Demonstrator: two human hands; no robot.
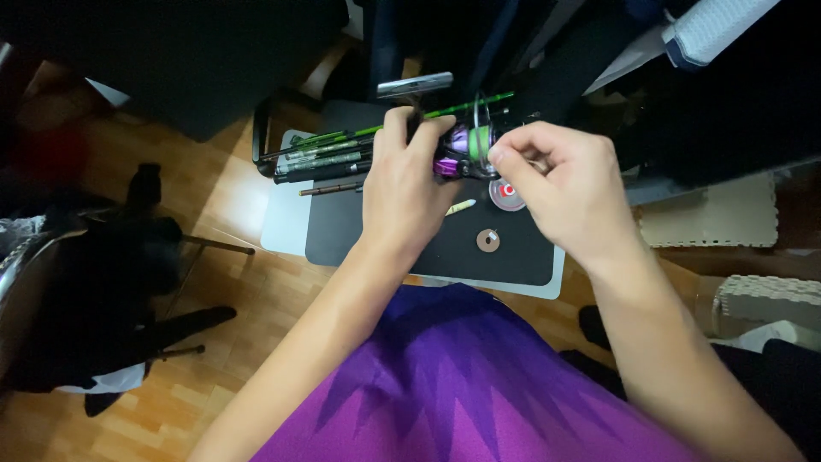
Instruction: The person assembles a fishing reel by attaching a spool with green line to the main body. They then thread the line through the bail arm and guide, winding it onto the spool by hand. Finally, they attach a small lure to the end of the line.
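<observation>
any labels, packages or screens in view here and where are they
Round clear line spool with a red-and-white label: on the black mat, just under the right hand.
No packages, signs or screens can be made out.

purple-green fishing reel [466,145] on green-black rod [342,137], held above black mat.

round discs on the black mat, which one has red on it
The disc just under the right hand, pale with a red centre. The other disc, nearer the person, is plain brown.
</observation>
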